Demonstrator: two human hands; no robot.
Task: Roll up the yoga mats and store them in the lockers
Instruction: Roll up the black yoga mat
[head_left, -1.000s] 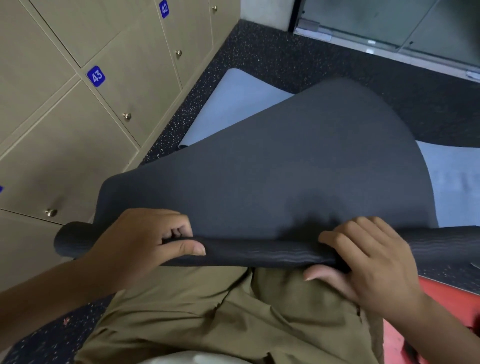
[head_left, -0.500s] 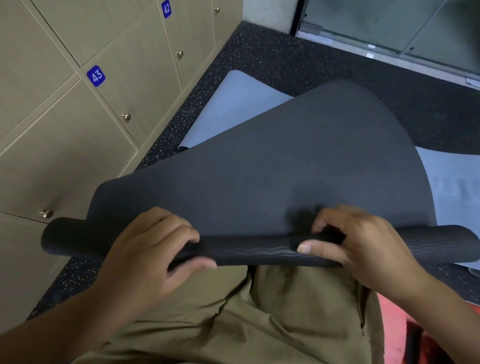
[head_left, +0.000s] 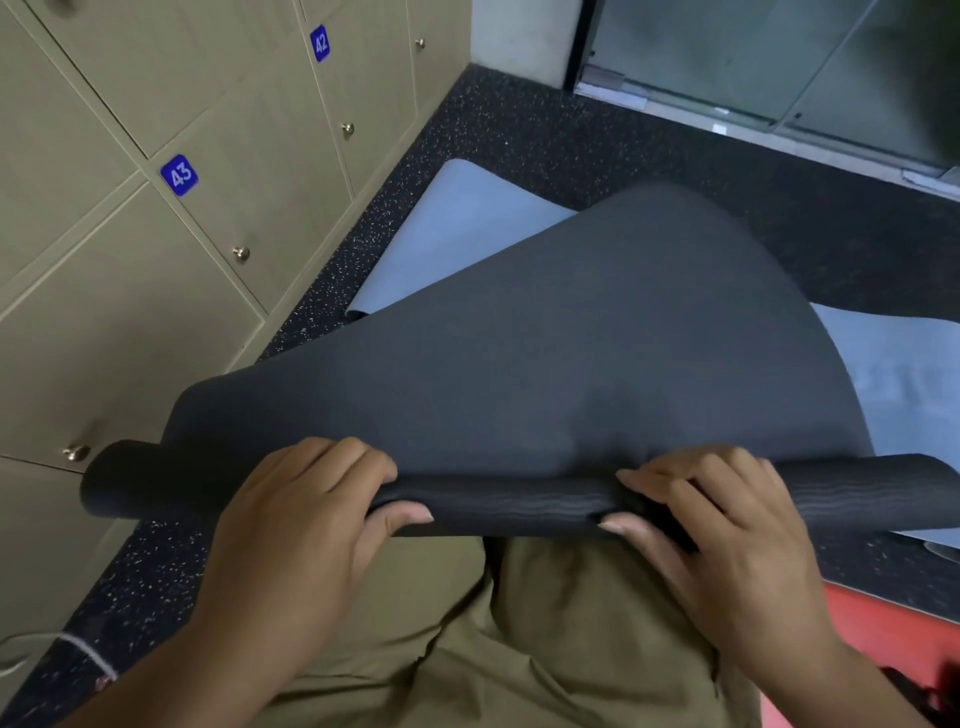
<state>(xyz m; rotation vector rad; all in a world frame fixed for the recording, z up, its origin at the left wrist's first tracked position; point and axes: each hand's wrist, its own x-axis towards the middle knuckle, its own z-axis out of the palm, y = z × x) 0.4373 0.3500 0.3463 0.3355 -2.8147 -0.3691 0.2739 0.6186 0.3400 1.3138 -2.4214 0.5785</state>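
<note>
Yoga mat, dark grey (head_left: 571, 353): its rolled part (head_left: 519, 506) lies crosswise just above the person's lap, long axis running left to right, one end poking out toward the lockers (head_left: 156, 291) and the other running off past the right hand. The unrolled sheet slopes away from the roll, forward and down over a pale blue mat (head_left: 457, 228) on the floor. Both hands sit on the roll itself, equally near. The left hand (head_left: 306, 519) grips it, fingers (head_left: 353, 457) curled over the top, thumb underneath. The right hand (head_left: 727, 525) grips it likewise, fingers close together over the top. Judging by this, the next turn must go forward, away from the lap, into the loose sheet.
</note>
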